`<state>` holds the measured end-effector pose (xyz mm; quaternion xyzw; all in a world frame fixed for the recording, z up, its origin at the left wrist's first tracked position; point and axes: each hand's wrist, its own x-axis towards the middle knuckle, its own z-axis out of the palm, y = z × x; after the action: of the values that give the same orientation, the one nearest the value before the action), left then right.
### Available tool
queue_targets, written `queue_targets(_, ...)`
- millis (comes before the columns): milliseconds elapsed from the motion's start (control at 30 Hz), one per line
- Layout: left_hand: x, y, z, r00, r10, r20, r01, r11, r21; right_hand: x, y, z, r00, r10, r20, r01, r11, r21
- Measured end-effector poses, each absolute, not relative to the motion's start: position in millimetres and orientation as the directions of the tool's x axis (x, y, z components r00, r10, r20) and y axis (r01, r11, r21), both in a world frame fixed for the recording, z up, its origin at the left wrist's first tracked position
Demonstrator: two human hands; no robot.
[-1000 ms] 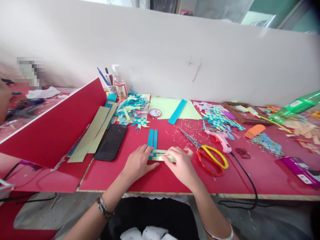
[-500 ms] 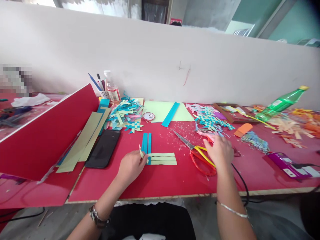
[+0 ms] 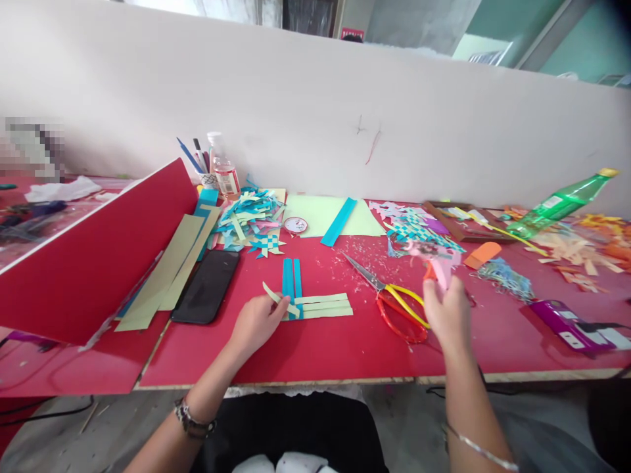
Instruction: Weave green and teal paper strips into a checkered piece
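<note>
In the head view my left hand [image 3: 261, 320] pinches a pale yellow paper strip [image 3: 272, 293] at the left edge of a small cross of woven strips. Two blue strips [image 3: 292, 279] of it point away from me, and pale yellow strips [image 3: 328, 306] lead off to the right over the table. My right hand [image 3: 451, 315] is wrapped round the handle of a pink glue gun [image 3: 440, 257] with an orange trigger, raised off the table. Scissors [image 3: 389, 295] with red and yellow handles lie opened between the two hands.
A black phone [image 3: 206, 287] and paper strips [image 3: 167, 263] lie left, by a red board [image 3: 113, 243]. Behind are a strip pile [image 3: 254, 217], a pale green sheet [image 3: 315, 210] and woven pieces [image 3: 419, 230]. At right are a green bottle [image 3: 562, 203] and a purple power strip [image 3: 566, 325].
My right hand has taken hold of the glue gun and lifted it, shifting slightly right. The pale strip end at my left hand now lies folded across the blue strips.
</note>
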<state>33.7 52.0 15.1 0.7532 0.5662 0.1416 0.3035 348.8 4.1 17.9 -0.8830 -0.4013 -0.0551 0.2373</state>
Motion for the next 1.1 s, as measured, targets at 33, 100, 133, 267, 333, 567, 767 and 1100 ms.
queue_targets(33, 33, 52, 15, 0.327, 0.935, -0.135, 0.747, -0.168, 0.644, 335, -3, 16, 0.628, 0.717, 0.303, 0.765, -0.498, -0.408)
queue_targets(100, 33, 52, 15, 0.337, 0.932, -0.135, 0.723, -0.164, 0.671, 305, -17, 8, 0.530, 0.772, 0.352, 0.830, -0.386, -0.402)
queue_targets(133, 33, 52, 14, 0.339, 0.932, -0.130, 0.719, -0.168, 0.674, 292, -22, 2, 0.477, 0.788, 0.390, 0.864, -0.338, -0.374)
queue_targets(267, 32, 52, 12, 0.344, 0.933, -0.110, 0.713, -0.183, 0.677, 258, -34, -17, 0.275, 0.840, 0.468, 0.956, -0.189, -0.223)
queue_targets(333, 32, 51, 11, 0.340, 0.934, -0.110, 0.704, -0.175, 0.688, 253, -36, -22, 0.201, 0.868, 0.454, 0.978, -0.149, -0.148)
queue_targets(567, 30, 51, 11, 0.323, 0.938, -0.122, 0.674, -0.138, 0.726, 253, -36, -22, 0.069, 0.891, 0.450, 0.997, -0.054, -0.046)
queue_targets(767, 30, 52, 11, 0.327, 0.936, -0.127, 0.661, -0.131, 0.739, 252, -35, -20, 0.049, 0.878, 0.476, 0.999, -0.046, -0.018)
queue_targets(1100, 30, 51, 12, 0.326, 0.936, -0.134, 0.647, -0.118, 0.753, 253, -35, -21, 0.073, 0.884, 0.462, 0.996, -0.092, 0.019)
